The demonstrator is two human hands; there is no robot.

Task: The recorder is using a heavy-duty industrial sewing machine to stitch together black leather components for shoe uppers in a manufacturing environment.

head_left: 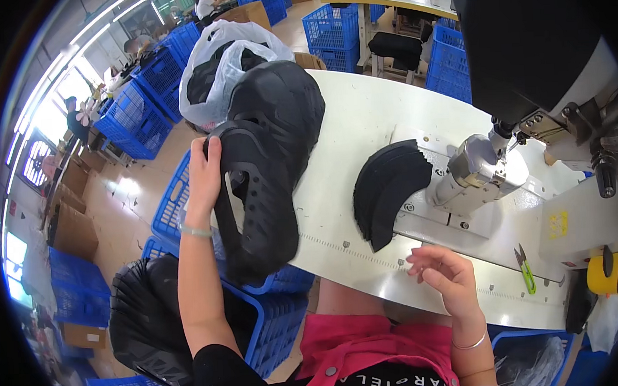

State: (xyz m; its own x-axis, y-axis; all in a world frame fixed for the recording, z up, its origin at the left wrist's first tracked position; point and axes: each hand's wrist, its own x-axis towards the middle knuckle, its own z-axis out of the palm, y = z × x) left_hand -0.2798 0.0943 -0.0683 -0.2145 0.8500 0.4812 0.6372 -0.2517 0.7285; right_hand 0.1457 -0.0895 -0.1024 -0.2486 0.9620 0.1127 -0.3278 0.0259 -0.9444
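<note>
My left hand is closed on the edge of a black shoe upper, at the left end of the white table. Eyelet holes run along the upper, and its lower part hangs past the table edge. More black uppers lie stacked just behind it. Over the table's front edge, my right hand is empty, its fingers apart and loosely bent. Just beyond it lies a fanned stack of curved black pieces, beside the sewing machine's metal post.
A white plastic bag of black pieces stands at the table's far left. Green thread snips lie to the right, near a yellow tape dispenser. The dark machine head overhangs the right side. Blue crates hold black uppers below left.
</note>
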